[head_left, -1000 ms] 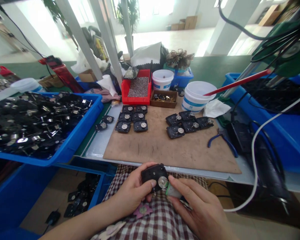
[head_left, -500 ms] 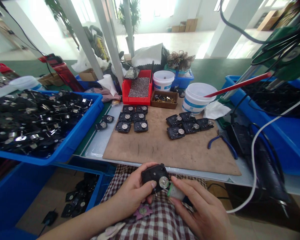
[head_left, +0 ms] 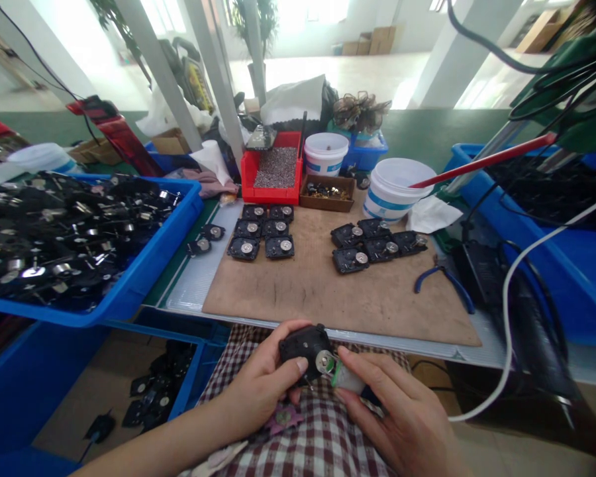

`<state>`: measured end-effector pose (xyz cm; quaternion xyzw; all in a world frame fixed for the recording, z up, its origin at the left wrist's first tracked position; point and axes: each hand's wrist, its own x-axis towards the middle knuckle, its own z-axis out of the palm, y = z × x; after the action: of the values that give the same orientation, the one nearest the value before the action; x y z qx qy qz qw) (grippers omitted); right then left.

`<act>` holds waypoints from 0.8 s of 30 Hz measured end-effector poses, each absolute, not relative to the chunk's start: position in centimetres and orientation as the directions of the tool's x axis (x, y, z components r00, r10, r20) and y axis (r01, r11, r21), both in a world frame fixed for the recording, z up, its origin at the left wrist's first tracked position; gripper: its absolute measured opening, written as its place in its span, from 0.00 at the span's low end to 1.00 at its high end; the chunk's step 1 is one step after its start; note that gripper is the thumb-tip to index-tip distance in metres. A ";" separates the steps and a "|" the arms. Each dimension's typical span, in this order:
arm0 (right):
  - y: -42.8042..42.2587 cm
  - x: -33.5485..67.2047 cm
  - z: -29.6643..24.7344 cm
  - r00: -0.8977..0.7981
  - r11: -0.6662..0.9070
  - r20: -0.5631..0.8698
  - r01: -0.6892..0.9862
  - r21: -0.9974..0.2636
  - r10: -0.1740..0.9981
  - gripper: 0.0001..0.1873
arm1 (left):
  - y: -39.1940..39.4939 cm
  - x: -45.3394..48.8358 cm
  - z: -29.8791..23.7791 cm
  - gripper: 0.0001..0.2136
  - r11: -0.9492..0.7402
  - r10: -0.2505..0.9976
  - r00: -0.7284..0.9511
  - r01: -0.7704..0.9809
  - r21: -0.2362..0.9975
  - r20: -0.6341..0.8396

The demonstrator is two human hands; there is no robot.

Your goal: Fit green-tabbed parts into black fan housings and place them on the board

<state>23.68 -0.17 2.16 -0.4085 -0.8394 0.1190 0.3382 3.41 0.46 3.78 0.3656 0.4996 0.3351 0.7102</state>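
Observation:
My left hand (head_left: 258, 377) grips a black disk-drive-like casing (head_left: 302, 344) with a silver round hub (head_left: 324, 362) above my lap. My right hand (head_left: 397, 407) pinches a small white cylinder with a green end (head_left: 346, 377), held right at the hub. Part of the casing's underside is hidden by my fingers. Below my hands, a small pink piece with a silver disc (head_left: 283, 417) lies on the checked cloth (head_left: 308, 444) over my lap.
A brown board (head_left: 328, 305) carries several black casings in groups, with blue-handled pliers (head_left: 444, 281) at its right. Behind stand a red bin (head_left: 271, 189), a brown tray (head_left: 326, 195) and white buckets (head_left: 397, 189). A blue crate of black parts (head_left: 144, 265) sits left.
The whole view has shifted slightly with my head. Both hands keep the same hold, and the white cylinder stays at the hub.

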 end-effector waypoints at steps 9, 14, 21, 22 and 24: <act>0.0 23.2 2.2 -0.472 0.682 0.502 0.595 -0.425 0.725 0.14 | 0.5 4.0 2.9 0.22 0.478 0.875 0.148 -0.124 0.869 -0.461; 0.1 23.1 2.0 -0.463 0.682 0.511 0.594 -0.427 0.724 0.14 | 0.2 4.0 2.5 0.21 0.464 0.885 0.119 -0.118 0.878 -0.451; 0.2 23.1 1.9 -0.473 0.693 0.521 0.599 -0.400 0.710 0.14 | -0.2 3.5 2.6 0.21 0.438 0.893 0.151 -0.083 0.895 -0.423; 0.2 23.2 1.8 -0.479 0.701 0.526 0.594 -0.394 0.702 0.14 | -0.2 3.4 2.7 0.22 0.431 0.896 0.156 -0.081 0.899 -0.416; 0.3 23.2 1.8 -0.491 0.716 0.535 0.583 -0.385 0.688 0.14 | -0.4 3.1 2.7 0.23 0.421 0.899 0.167 -0.077 0.904 -0.405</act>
<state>23.23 0.26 1.76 -0.3692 -0.8601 0.0764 0.3437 3.14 -0.36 2.67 0.3892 0.5280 0.3713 0.6572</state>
